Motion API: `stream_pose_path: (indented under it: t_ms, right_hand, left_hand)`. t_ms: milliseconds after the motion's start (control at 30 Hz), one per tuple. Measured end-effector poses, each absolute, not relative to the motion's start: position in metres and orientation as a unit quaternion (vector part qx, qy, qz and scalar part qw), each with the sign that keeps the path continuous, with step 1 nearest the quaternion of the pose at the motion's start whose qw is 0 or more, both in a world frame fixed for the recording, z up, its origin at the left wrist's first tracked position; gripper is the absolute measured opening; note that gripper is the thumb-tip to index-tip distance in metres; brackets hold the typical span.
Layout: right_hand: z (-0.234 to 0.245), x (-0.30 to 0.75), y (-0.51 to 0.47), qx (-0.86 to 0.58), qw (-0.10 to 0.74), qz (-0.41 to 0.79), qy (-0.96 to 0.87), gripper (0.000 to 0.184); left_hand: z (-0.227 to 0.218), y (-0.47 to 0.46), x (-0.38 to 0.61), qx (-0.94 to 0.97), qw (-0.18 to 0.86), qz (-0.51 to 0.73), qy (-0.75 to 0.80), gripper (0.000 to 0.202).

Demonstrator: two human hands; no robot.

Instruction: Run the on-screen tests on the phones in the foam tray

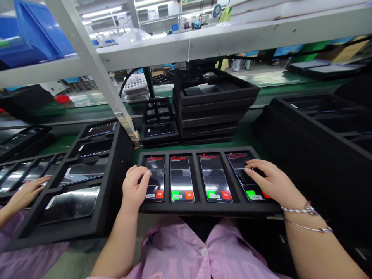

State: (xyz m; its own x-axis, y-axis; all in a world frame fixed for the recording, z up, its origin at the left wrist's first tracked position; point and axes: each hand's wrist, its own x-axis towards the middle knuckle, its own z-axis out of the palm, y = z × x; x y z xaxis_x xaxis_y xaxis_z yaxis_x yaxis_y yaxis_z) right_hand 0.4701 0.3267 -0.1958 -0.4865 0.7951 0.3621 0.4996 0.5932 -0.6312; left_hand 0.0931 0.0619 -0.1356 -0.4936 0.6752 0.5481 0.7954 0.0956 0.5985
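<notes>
Fingers (142,170) loosely curled and gripping nothing visible, the left hand (133,189) is at the leftmost phone (157,176) and the right hand (271,180) at the rightmost phone (238,167) in the black tray (186,208) — contact unclear — seemingly a screen check, calling next for light, exact taps.

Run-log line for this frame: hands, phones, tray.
front tray: four lit phones | left hand: at leftmost phone | right hand: over rightmost phone | contact: unclear
</notes>
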Motion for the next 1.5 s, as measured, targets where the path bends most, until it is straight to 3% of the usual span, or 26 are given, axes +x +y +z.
stream_pose_path:
  t_ms: [433,600,700,800,933,1100,1233,1367,1500]
  right_hand:
    - [-0.195,0.475,0.331,-0.373,0.324,0.200,-0.846,0.044]
    - [-0.176,0.484,0.312,-0.395,0.342,0.180,-0.833,0.036]
    - [-0.156,0.482,0.279,-0.337,0.391,0.086,-0.852,0.026]
    - [-0.140,0.471,0.242,-0.232,0.333,0.137,-0.904,0.014]
    - [-0.144,0.454,0.211,-0.113,0.283,0.179,-0.936,0.031]
    - [-0.164,0.442,0.203,-0.106,0.246,0.174,-0.948,0.037]
    - [-0.165,0.442,0.205,-0.112,0.222,0.156,-0.956,0.037]
    - [-0.147,0.461,0.214,-0.144,0.278,0.161,-0.936,0.039]
    - [-0.129,0.488,0.224,-0.256,0.391,0.114,-0.877,0.024]
  left_hand:
    - [-0.135,0.058,0.101,-0.547,0.132,-0.460,-0.687,0.022]
    - [-0.136,0.046,0.135,-0.591,0.144,-0.401,-0.685,0.016]
    - [-0.143,0.034,0.161,-0.631,0.098,-0.318,-0.701,0.019]
    - [-0.153,0.025,0.178,-0.657,0.088,-0.238,-0.709,0.030]
    - [-0.162,0.023,0.185,-0.659,0.105,-0.199,-0.718,0.040]
    - [-0.157,0.020,0.178,-0.665,0.099,-0.185,-0.717,0.059]
    - [-0.149,0.003,0.159,-0.619,0.121,-0.258,-0.731,0.047]
    - [-0.153,-0.013,0.139,-0.547,0.111,-0.254,-0.790,0.039]
    - [-0.160,-0.017,0.130,-0.527,0.062,-0.249,-0.810,0.041]
